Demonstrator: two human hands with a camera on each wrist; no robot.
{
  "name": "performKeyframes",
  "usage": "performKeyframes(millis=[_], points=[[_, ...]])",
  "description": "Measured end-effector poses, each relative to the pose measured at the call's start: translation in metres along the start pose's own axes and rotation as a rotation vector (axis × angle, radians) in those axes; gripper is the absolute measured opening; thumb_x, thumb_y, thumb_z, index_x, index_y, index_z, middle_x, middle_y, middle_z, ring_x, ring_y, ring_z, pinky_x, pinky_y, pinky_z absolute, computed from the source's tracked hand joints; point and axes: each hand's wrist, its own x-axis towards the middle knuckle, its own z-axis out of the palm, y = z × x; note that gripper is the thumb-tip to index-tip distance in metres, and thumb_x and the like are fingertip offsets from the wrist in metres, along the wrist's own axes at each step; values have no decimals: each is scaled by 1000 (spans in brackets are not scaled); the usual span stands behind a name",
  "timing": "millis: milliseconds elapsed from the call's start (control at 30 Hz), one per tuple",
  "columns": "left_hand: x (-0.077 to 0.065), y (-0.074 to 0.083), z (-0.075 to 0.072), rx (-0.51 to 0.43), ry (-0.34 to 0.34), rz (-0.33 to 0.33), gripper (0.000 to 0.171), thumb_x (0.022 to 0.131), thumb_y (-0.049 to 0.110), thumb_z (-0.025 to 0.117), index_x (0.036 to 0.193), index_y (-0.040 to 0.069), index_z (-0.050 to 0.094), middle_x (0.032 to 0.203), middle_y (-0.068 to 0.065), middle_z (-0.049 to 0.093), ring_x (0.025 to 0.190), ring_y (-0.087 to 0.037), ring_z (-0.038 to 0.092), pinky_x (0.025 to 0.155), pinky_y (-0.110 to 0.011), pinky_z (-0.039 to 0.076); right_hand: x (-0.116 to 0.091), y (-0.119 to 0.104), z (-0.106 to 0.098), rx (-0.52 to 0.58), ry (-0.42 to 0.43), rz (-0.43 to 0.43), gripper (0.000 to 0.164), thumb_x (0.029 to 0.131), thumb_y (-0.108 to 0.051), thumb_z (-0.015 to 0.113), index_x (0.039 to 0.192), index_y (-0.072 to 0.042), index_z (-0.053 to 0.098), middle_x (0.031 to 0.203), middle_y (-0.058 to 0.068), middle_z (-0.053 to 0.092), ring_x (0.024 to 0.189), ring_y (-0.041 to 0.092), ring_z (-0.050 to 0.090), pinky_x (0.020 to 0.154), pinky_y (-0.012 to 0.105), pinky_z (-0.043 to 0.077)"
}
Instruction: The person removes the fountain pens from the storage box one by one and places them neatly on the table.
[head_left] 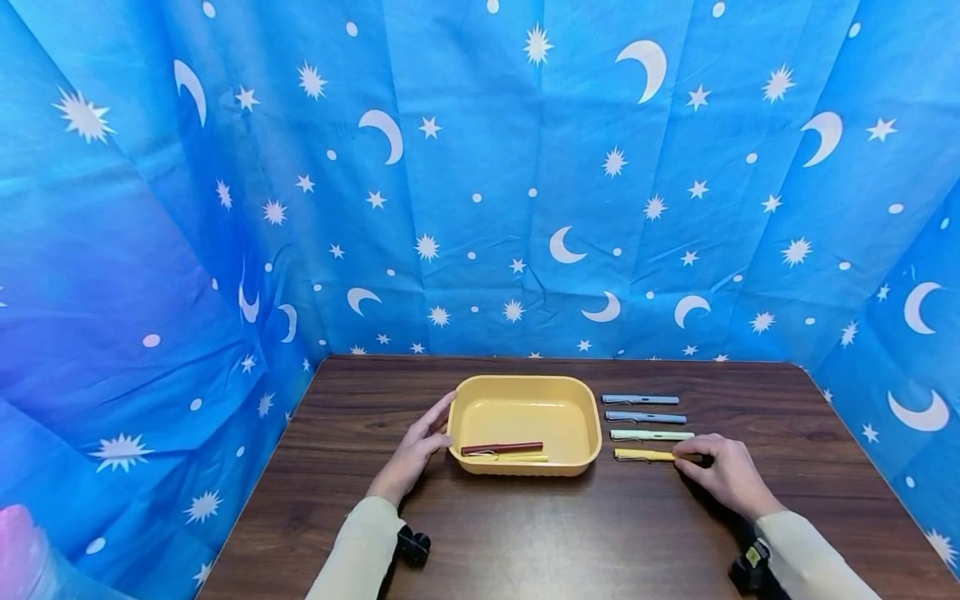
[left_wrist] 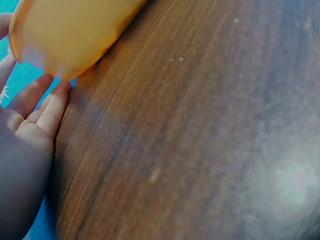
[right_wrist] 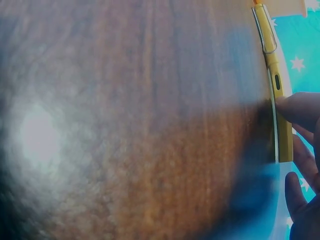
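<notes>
The head view shows the right grip (head_left: pixel 723 471), a bare hand, pinching a yellow pen (head_left: pixel 643 455) between thumb and fingers near one end. The pen extends to the left of this grip, its clip at the far end, pointing towards a yellow tray (head_left: pixel 532 412); whether it touches the bench (head_left: pixel 540 533) cannot be told. In the right wrist view, the thumb presses on the barrel, the fingers lie behind it, and a short length of barrel sticks out past the thumb.

Just beyond the pinched pen, and up and to the left of the right grip, lies a pale green pen (head_left: pixel 648 435), its near end close to the fingers. Farther from that grip come a grey-blue pen (head_left: pixel 645 418) and a second blue pen (head_left: pixel 640 400), roughly parallel.

The left grip (head_left: pixel 412 450) is spread, its fingers and thumb resting against the tray's left side; the left wrist view shows fingertips at the outer wall. To the right of this grip, inside the tray along the near wall, lie a dark red pen (head_left: pixel 502 448) and a paler yellow pen (head_left: pixel 525 457), side by side.

Behind each grip is a pale sleeve (head_left: pixel 356 550). Beyond both hangs a blue cloth (head_left: pixel 480 167) printed with white moons and stars.
</notes>
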Motion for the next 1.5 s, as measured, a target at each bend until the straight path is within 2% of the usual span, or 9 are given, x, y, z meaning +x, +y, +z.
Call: performKeyframes(millis=[200, 367, 533, 767, 867, 1133, 1233, 1400, 1500], points=[[0, -2, 0, -2, 11, -14, 74, 98, 6, 61, 165, 26, 37, 171, -6, 32, 156, -26, 34, 116, -28, 39, -2, 1, 1, 0, 8, -1, 23, 81, -6, 88, 98, -21, 84, 99, -5, 79, 94, 24, 74, 82, 50, 60], [1, -1, 1, -5, 21, -10, 73, 98, 6, 61, 164, 27, 38, 171, -3, 33, 156, -23, 33, 122, -38, 34, 0, -1, -1, 1, 31, -1, 23, 81, -7, 88, 100, -19, 84, 100, -3, 79, 96, 27, 74, 84, 52, 59], [1, 0, 1, 2, 14, -8, 74, 97, 6, 61, 165, 26, 37, 171, -3, 32, 156, -23, 32, 123, -44, 31, 1, -5, -4, 20, 15, 26, 22, 84, -9, 87, 105, -16, 83, 104, 2, 78, 100, 30, 73, 86, 57, 58], [3, 1, 1, 5, 28, -21, 73, 97, 8, 62, 163, 30, 40, 170, 0, 34, 155, -21, 34, 122, -38, 34, 4, -7, -7, 62, 1, 78, 28, 88, -13, 84, 115, -8, 80, 115, 13, 77, 109, 39, 71, 89, 62, 57], [3, 0, 1, 7, 23, -11, 74, 97, 8, 62, 164, 28, 39, 171, -2, 33, 156, -24, 34, 122, -38, 34, 5, -8, -8, 66, 2, 77, 29, 88, -13, 84, 117, -8, 79, 117, 14, 77, 110, 40, 71, 89, 62, 57], [2, 0, 0, 7, 12, -12, 74, 97, 7, 61, 165, 27, 37, 172, -3, 31, 157, -24, 32, 123, -42, 31, 11, -17, -10, 67, 33, 42, 30, 90, -13, 83, 119, -7, 78, 115, 13, 76, 101, 33, 73, 84, 58, 59], [3, 1, 0, 10, 14, -10, 74, 98, 6, 60, 165, 27, 37, 171, -4, 31, 157, -25, 32, 122, -38, 33, 18, -23, -12, 89, 32, 36, 31, 92, -15, 81, 122, -8, 77, 118, 12, 75, 102, 32, 72, 83, 55, 60], [2, 1, 0, 7, 13, -11, 74, 98, 5, 60, 165, 27, 37, 171, -4, 31, 156, -25, 33, 120, -33, 35, 32, -37, -13, 143, 12, 49, 34, 96, -22, 78, 127, -8, 74, 121, 11, 75, 106, 31, 71, 81, 43, 61], [1, 1, 0, 6, 3, -9, 75, 98, 6, 60, 166, 26, 36, 172, -5, 30, 157, -26, 32, 120, -34, 35, 42, -49, -12, 191, 7, 62, 35, 97, -25, 77, 129, -10, 73, 124, 9, 74, 111, 30, 69, 86, 43, 61]])
